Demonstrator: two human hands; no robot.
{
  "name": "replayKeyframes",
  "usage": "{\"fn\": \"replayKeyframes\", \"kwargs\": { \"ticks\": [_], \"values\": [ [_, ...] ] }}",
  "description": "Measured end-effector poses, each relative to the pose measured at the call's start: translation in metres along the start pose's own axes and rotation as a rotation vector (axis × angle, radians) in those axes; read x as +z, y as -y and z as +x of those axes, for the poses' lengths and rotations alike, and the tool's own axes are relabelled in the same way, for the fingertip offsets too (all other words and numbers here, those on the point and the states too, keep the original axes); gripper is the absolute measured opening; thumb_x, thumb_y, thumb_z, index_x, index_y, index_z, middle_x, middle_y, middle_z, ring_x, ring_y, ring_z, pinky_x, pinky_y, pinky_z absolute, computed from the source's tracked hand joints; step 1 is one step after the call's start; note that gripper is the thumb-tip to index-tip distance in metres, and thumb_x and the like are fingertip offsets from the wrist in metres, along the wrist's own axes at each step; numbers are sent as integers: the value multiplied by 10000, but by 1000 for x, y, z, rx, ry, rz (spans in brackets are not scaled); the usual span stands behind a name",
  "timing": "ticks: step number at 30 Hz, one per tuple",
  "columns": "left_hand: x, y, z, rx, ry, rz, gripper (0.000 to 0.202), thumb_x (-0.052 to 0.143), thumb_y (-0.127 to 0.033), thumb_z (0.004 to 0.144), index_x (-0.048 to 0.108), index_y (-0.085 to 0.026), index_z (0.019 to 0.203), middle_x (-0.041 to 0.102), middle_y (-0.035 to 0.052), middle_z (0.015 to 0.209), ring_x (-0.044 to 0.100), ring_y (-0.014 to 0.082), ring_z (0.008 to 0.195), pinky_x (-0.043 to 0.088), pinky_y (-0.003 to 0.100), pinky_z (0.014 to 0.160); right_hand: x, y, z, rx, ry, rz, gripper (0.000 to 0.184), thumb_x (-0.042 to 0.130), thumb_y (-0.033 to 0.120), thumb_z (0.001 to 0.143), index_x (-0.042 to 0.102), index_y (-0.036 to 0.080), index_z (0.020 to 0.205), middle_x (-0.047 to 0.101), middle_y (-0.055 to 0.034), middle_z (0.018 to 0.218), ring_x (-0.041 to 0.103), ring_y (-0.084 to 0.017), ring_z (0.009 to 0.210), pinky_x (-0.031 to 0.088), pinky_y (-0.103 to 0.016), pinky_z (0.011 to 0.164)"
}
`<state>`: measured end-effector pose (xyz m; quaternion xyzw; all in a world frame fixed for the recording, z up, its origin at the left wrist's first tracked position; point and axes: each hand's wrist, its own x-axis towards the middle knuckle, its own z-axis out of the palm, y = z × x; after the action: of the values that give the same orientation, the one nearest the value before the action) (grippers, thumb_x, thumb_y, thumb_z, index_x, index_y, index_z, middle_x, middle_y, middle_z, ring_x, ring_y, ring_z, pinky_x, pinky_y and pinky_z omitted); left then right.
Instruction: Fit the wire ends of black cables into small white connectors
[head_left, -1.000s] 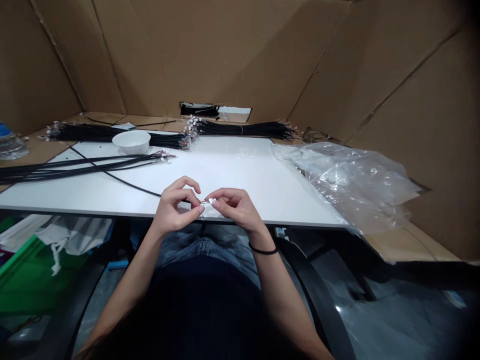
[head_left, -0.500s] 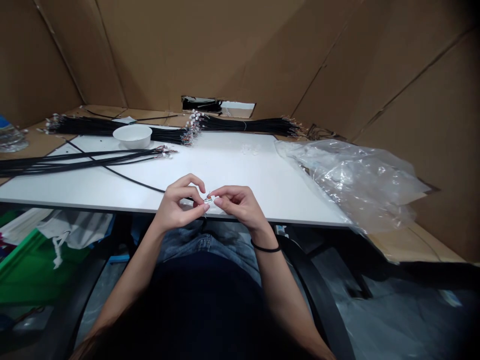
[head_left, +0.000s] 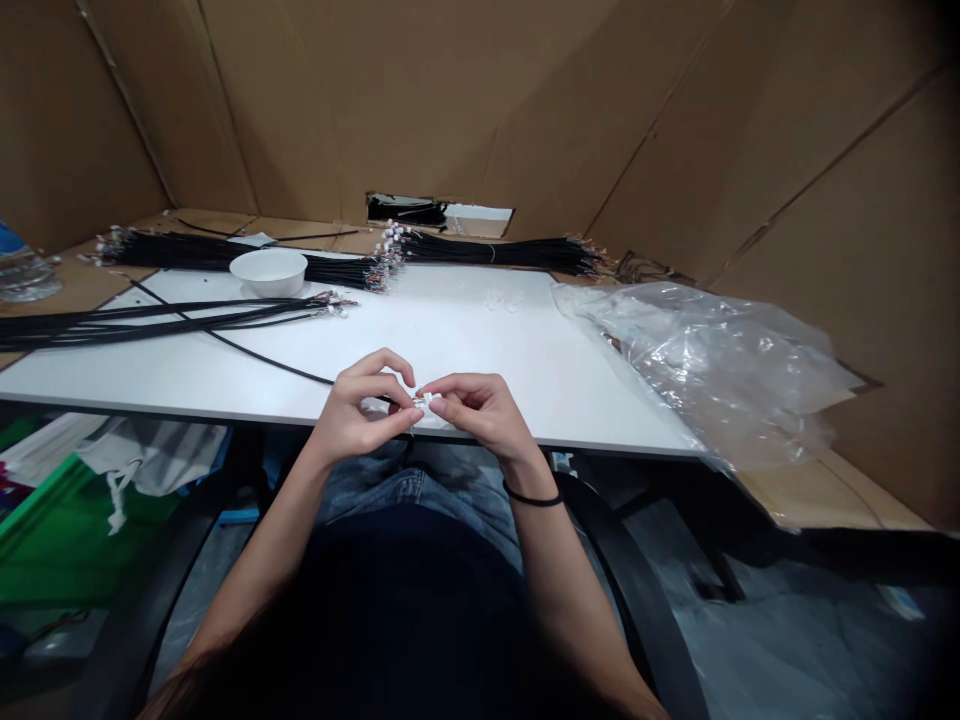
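Near the front edge of the white board, my left hand point(head_left: 367, 408) pinches the wire end of a black cable point(head_left: 270, 360) between thumb and fingertips. The cable runs from that hand back to the left across the board. Facing it, my right hand point(head_left: 480, 408) holds a small white connector point(head_left: 430, 397) between thumb and forefinger. Thin wires meet the connector in the narrow gap between both hands; whether they sit inside it I cannot tell. My fingers partly cover the wire ends.
Loose black cables point(head_left: 187, 322) lie at left, near a white bowl point(head_left: 268, 272). Behind are cable bundles point(head_left: 487, 250) with white connectors. Small clear pieces point(head_left: 504, 299) lie on the white board point(head_left: 525, 370). A plastic bag point(head_left: 720, 360) covers the right side; a bottle point(head_left: 26, 265) stands far left.
Both hands stay nearly in place, with the left fingertips slightly closer to the connector. The whole view has shifted a little.
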<state>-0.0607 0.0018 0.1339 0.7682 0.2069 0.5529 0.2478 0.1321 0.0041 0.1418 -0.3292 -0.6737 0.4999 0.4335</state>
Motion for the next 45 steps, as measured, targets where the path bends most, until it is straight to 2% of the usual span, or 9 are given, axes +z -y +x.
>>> {"fn": "replayKeyframes", "kwargs": {
  "ticks": [8,16,24,28,37,45],
  "values": [
    [1,-2,1,10,-5,14,89,741,-121,773,684,-154,714,580,14,916,585,53,567,485,227,575,-1,-1,0,9,-3,-17,317,733,418,762,766,116,854,329,68,494,222,-62,485,148,-245,478],
    [1,-3,1,-13,-31,67,143,724,-192,795,673,-161,665,612,45,867,614,132,720,483,252,598,-2,0,0,21,-10,-42,344,720,417,775,778,103,902,336,67,488,210,-58,469,133,-246,466],
    [2,-3,1,-13,-26,69,152,711,-169,789,658,-155,648,614,37,871,598,108,666,485,248,597,-2,-2,1,33,-1,-29,364,721,428,774,776,97,914,316,74,481,207,-55,459,127,-245,461],
    [2,-3,1,-12,-26,67,145,718,-166,788,665,-155,653,610,37,868,607,115,697,486,242,597,-2,-1,0,33,-7,-32,360,724,425,771,776,97,912,316,75,483,205,-55,465,130,-243,462],
    [2,-3,1,9,-40,52,130,742,-191,784,670,-154,683,602,28,884,572,74,583,470,237,560,-1,-1,0,27,-14,-25,349,722,422,776,777,104,910,327,70,487,211,-59,467,133,-247,463],
    [2,-3,1,14,-47,86,136,720,-199,799,670,-159,678,609,37,858,590,104,643,468,243,568,-2,-3,-1,36,-15,-35,353,721,439,780,774,115,910,333,71,483,214,-58,460,132,-246,462]
  ]
}}
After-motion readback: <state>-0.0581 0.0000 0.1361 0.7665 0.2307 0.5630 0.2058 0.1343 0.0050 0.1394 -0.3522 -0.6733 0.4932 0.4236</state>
